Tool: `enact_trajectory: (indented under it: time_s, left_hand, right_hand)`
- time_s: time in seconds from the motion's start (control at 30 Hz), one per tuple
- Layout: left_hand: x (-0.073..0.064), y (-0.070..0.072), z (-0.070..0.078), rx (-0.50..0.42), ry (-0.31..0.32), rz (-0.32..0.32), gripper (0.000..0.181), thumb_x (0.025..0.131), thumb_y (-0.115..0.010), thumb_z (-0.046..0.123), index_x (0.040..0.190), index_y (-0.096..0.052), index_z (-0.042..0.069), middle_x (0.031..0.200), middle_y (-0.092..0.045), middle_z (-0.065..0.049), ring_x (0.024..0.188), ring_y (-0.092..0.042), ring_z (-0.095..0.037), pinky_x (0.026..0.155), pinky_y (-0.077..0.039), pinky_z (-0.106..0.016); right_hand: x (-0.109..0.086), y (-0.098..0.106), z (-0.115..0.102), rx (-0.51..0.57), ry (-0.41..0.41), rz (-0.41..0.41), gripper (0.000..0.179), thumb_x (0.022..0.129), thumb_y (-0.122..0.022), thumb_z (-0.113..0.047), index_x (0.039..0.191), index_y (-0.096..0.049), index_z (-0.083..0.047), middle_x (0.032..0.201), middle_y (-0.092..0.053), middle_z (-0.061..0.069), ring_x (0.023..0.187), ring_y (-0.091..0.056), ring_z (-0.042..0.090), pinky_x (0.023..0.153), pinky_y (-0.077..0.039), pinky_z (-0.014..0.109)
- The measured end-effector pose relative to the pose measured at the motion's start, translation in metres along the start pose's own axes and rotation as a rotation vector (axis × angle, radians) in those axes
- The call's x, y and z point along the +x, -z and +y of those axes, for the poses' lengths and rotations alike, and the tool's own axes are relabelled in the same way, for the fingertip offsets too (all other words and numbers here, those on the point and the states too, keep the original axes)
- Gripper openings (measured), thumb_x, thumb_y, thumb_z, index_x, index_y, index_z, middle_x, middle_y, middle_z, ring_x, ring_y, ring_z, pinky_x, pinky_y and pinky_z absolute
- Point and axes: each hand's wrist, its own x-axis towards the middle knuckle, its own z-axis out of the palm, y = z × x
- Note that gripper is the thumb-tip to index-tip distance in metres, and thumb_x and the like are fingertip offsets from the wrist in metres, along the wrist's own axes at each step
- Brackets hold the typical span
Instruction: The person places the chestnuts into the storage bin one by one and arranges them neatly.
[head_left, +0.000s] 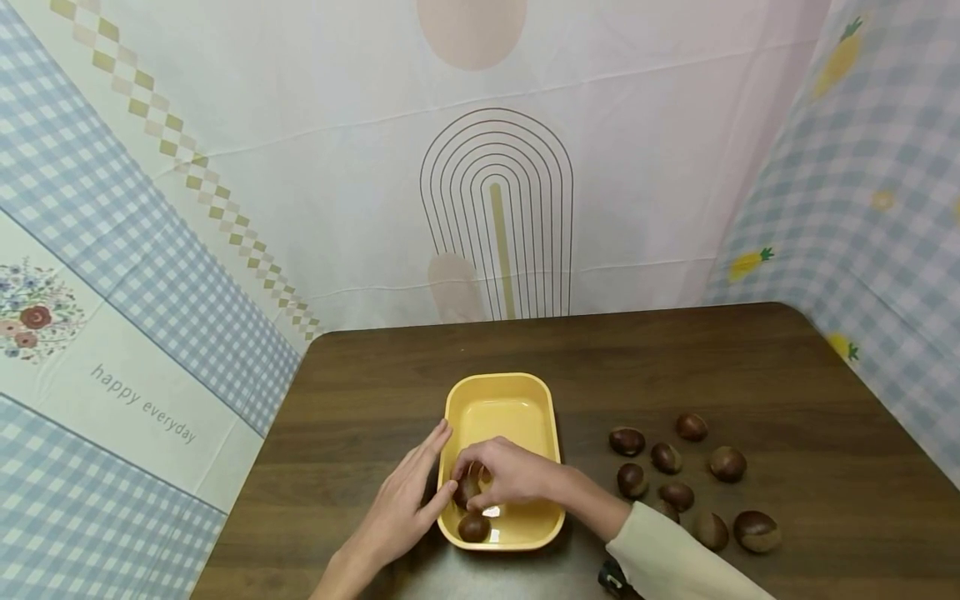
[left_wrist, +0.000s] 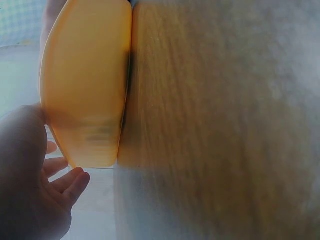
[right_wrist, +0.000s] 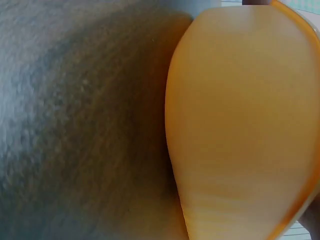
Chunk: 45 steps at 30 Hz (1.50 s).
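Observation:
A yellow rectangular tray [head_left: 510, 417] sits on the wooden table. My left hand [head_left: 401, 504] lies along its left side with straight fingers, fingertips and thumb at the rim. The left wrist view shows that hand [left_wrist: 25, 165] beside the tray's outer wall [left_wrist: 90, 75]. Reaching in from the right, my right hand [head_left: 510, 473] curls its fingers and thumb round a brown chestnut [head_left: 463, 493] low in the tray's left part. Another chestnut [head_left: 474, 527] rests in the near left corner. In the right wrist view the tray wall [right_wrist: 240, 110] hides most of the hand.
Several loose chestnuts [head_left: 677, 496] lie on the table [head_left: 360, 400] right of the tray, some close to the right forearm and its pale sleeve [head_left: 667, 550]. Patterned cloth [head_left: 360, 192] hangs behind the table and along both sides.

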Motion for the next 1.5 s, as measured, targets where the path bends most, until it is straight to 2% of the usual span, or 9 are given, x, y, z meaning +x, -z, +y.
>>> enact_trajectory:
  time_s: [0.23,0.4,0.73,1.07,1.27,1.5]
  left_hand:
    - [0.000,0.000,0.000,0.003,-0.004,0.001,0.071,0.104,-0.069,0.025,0.165,-0.037,0.007,0.170,-0.037,-0.010,0.148,-0.047,-0.030,0.109,-0.049,-0.058]
    - [0.001,0.000,0.000,0.005,-0.011,0.003,0.071,0.104,-0.070,0.023,0.165,-0.037,0.006,0.170,-0.038,-0.012,0.148,-0.047,-0.032,0.109,-0.049,-0.058]
    - [0.001,0.002,0.002,-0.010,0.006,-0.012,0.071,0.104,-0.070,0.023,0.165,-0.037,0.007,0.171,-0.037,-0.009,0.149,-0.046,-0.028,0.109,-0.049,-0.057]
    - [0.001,0.002,0.001,0.001,0.002,-0.012,0.071,0.104,-0.070,0.023,0.165,-0.037,0.007,0.170,-0.037,-0.011,0.148,-0.047,-0.031,0.109,-0.049,-0.058]
    - [0.000,0.002,0.001,-0.001,0.008,-0.014,0.072,0.104,-0.070,0.023,0.165,-0.037,0.007,0.170,-0.037,-0.011,0.148,-0.047,-0.031,0.110,-0.048,-0.058]
    - [0.000,0.002,0.001,-0.007,0.012,-0.016,0.072,0.104,-0.070,0.023,0.166,-0.037,0.008,0.171,-0.036,-0.009,0.149,-0.046,-0.030,0.112,-0.046,-0.057]
  right_hand:
    - [0.001,-0.003,-0.001,-0.002,-0.016,-0.026,0.027,0.085,-0.090,-0.009,0.107,-0.076,-0.011,0.096,-0.072,-0.009,0.082,-0.062,0.001,0.074,-0.051,0.015]
    - [0.000,-0.002,-0.002,-0.007,-0.036,-0.028,0.022,0.088,-0.087,-0.008,0.106,-0.076,-0.010,0.093,-0.072,-0.009,0.082,-0.063,0.002,0.075,-0.051,0.016]
    - [-0.005,0.004,-0.004,-0.017,-0.081,-0.010,0.017,0.089,-0.085,-0.007,0.103,-0.077,-0.010,0.097,-0.075,-0.003,0.086,-0.067,0.004,0.077,-0.054,0.018]
    - [-0.013,0.021,-0.004,0.047,-0.015,0.080,0.018,0.092,-0.079,-0.004,0.110,-0.077,-0.005,0.106,-0.076,0.003,0.095,-0.070,0.014,0.084,-0.060,0.029]
    - [-0.021,0.037,-0.003,0.075,0.029,0.173,0.020,0.093,-0.079,-0.004,0.112,-0.075,-0.003,0.108,-0.076,0.009,0.099,-0.072,0.024,0.086,-0.061,0.037]
    - [-0.039,0.061,0.002,0.107,0.011,0.298,0.025,0.093,-0.081,-0.006,0.118,-0.075,-0.002,0.114,-0.076,0.009,0.102,-0.071,0.029,0.090,-0.059,0.040]
